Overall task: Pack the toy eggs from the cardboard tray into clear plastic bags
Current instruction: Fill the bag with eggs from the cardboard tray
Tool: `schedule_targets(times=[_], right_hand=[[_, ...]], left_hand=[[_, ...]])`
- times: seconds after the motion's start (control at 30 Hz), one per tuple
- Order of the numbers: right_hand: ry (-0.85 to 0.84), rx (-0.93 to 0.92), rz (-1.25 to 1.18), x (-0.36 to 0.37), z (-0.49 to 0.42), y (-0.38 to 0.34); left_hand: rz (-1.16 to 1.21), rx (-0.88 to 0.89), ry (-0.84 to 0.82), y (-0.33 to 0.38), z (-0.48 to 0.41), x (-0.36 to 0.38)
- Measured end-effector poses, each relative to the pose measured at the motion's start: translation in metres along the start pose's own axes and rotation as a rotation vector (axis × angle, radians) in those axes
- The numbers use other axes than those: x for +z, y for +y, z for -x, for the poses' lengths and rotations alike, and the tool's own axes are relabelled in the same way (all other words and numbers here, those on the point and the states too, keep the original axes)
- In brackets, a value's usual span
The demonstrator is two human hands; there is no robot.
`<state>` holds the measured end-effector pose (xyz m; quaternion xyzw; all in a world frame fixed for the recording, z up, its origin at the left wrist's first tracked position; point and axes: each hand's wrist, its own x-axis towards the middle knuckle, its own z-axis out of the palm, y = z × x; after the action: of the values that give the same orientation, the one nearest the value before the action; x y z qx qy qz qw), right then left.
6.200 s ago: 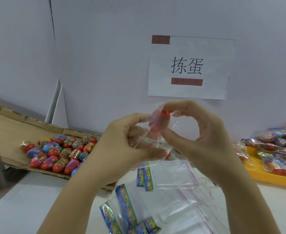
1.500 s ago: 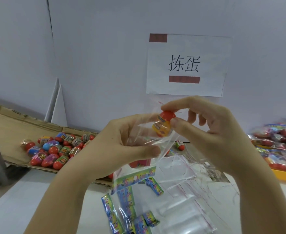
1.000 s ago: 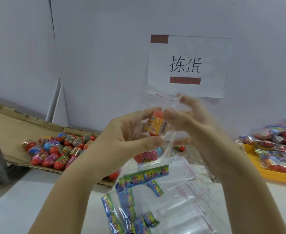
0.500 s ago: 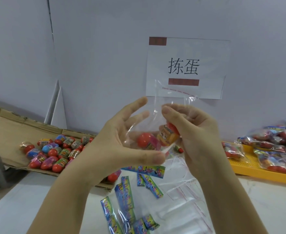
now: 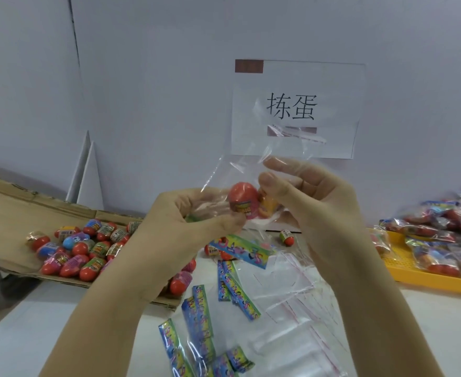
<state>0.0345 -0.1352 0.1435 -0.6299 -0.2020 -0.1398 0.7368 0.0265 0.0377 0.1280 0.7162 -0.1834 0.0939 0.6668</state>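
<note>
Both hands hold one clear plastic bag (image 5: 254,161) up in front of the wall. Inside it sit a red and pink toy egg (image 5: 243,200) and an orange one (image 5: 268,205) beside it. My left hand (image 5: 186,227) pinches the bag's lower left, thumb against fingers. My right hand (image 5: 311,202) grips the bag from the right, its thumb pressing the orange egg. The bag's red-striped mouth stands open at the top. A flat cardboard tray (image 5: 12,210) at the left carries several loose toy eggs (image 5: 82,251).
Empty clear bags (image 5: 292,317) and colourful header cards (image 5: 196,314) lie on the white table below my hands. One stray egg (image 5: 287,237) lies behind them. A yellow tray (image 5: 425,276) of filled bags stands at the right. A paper sign (image 5: 294,110) hangs on the wall.
My left hand has closed from spread fingers to a pinch on the bag. Both eggs now sit side by side lower in the bag, and its mouth has risen.
</note>
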Motion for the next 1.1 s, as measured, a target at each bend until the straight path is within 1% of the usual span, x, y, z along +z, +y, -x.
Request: schedule_targets(times=[0.1, 0.2, 0.27, 0.33, 0.4, 0.47, 0.6, 0.67, 0.73, 0.83, 0.97, 1.03, 1.1], right_hand=[[0.027, -0.031, -0.037, 0.002, 0.001, 0.000], [0.048, -0.039, -0.034, 0.003, 0.001, 0.001], [0.056, -0.080, 0.026, 0.004, 0.002, 0.001], [0.041, -0.129, 0.094, 0.004, 0.002, 0.002], [0.013, -0.135, 0.113, 0.005, 0.002, 0.002], [-0.034, -0.092, 0.072, 0.006, 0.002, 0.003], [-0.204, 0.041, -0.012, 0.007, -0.001, 0.009], [-0.191, 0.099, -0.015, 0.006, -0.005, 0.012], [-0.167, 0.156, 0.000, 0.002, -0.007, 0.014], [-0.205, 0.203, -0.010, 0.000, -0.007, 0.014], [-0.183, 0.180, -0.046, 0.000, -0.008, 0.015], [-0.172, 0.166, -0.014, 0.001, -0.008, 0.018], [-0.176, 0.159, 0.076, 0.000, -0.009, 0.020]], left_hand=[[0.139, -0.022, -0.069, 0.003, 0.002, 0.000], [0.086, 0.000, -0.014, 0.005, 0.002, 0.002], [0.071, 0.010, 0.040, 0.007, 0.003, 0.003], [0.061, 0.021, 0.044, 0.012, 0.004, 0.004], [0.014, 0.026, 0.035, 0.013, 0.005, 0.004], [0.044, 0.030, 0.054, 0.011, 0.004, 0.002], [0.218, 0.010, 0.106, 0.008, 0.001, 0.002], [0.349, -0.016, 0.090, 0.008, 0.000, 0.002], [0.405, -0.042, 0.078, 0.008, 0.000, -0.001], [0.371, -0.068, 0.055, 0.008, 0.000, -0.003], [0.288, -0.077, 0.048, 0.008, 0.000, -0.004], [0.220, -0.067, 0.038, 0.007, 0.000, -0.007], [0.152, -0.072, -0.004, 0.005, 0.002, -0.013]])
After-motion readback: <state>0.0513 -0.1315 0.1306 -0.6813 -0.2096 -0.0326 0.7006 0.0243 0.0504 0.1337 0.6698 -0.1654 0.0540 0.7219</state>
